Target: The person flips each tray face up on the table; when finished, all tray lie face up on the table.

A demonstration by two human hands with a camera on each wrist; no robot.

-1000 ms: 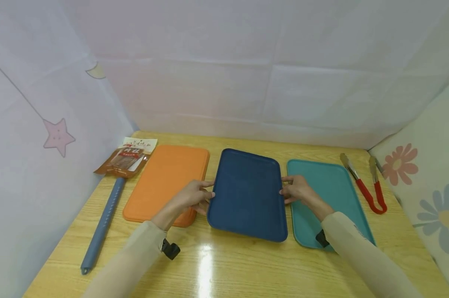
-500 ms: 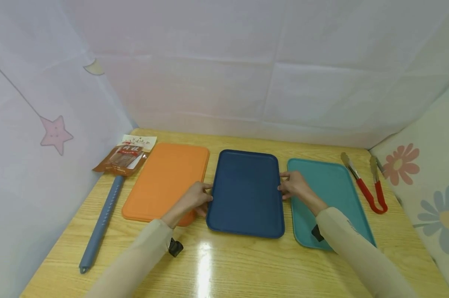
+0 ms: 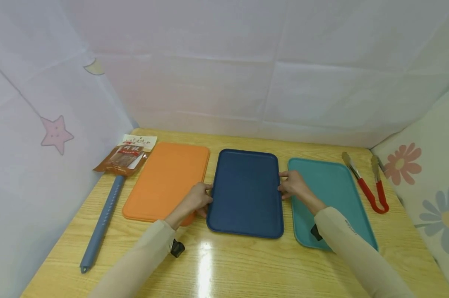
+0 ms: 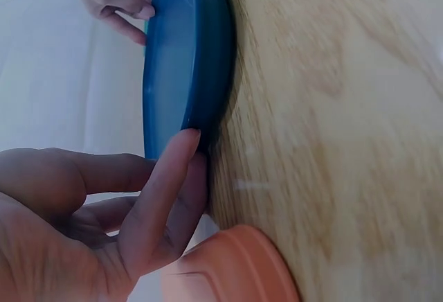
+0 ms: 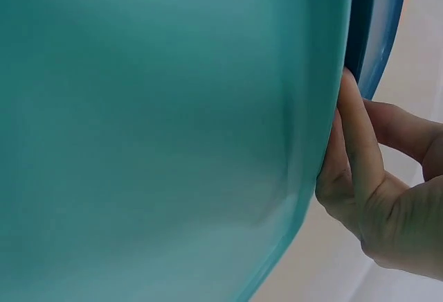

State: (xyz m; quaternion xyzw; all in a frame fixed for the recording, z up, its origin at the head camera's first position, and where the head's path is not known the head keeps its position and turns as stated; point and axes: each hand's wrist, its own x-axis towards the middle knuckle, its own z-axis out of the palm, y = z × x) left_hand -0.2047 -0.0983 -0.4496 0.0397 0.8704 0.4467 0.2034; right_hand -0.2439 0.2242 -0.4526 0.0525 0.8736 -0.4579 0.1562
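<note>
A dark blue tray lies on the wooden table between my two hands. My left hand holds its left rim; in the left wrist view the thumb touches the rim's edge and the other fingers are partly hidden. On the opposite side, my right hand grips the right rim, with fingertips in the narrow gap beside the teal tray. That teal tray lies under my right wrist. To the left is an orange tray, partly beneath my left hand.
Red-handled tongs lie spread at the far right. A brown food packet sits at the back left, covering one end of a long blue-grey bar. Cloth walls enclose the table's back and sides.
The dark blue tray has turned slightly and now lies straighter, its front right corner a little farther left. Both hands have stayed at its sides, shifting with it.
</note>
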